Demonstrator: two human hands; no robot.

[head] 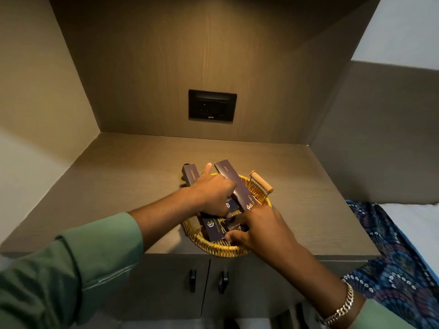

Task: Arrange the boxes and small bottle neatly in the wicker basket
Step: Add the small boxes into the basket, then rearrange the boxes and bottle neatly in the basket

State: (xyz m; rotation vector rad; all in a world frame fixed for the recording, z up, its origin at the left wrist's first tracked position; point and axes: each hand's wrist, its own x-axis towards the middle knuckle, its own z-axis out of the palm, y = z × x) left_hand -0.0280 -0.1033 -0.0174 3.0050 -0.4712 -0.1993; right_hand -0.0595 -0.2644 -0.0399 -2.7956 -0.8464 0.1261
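Resting on the wooden counter (123,186), the wicker basket (213,249) holds several dark boxes (215,230). Left hand (213,193) lies across them, grip unclear. Right hand (259,230) pinches a small box (235,226) at the basket's near side.

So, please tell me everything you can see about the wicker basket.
The wicker basket is round and shallow, woven from yellow strands. A pale wooden handle sits on its far right rim. It stands on the brown wooden counter, its near rim reaching the front edge above the cabinet doors. Several dark boxes lie inside, and one long box sticks out over the far rim. The left hand and right hand reach into it, covering much of its inside.
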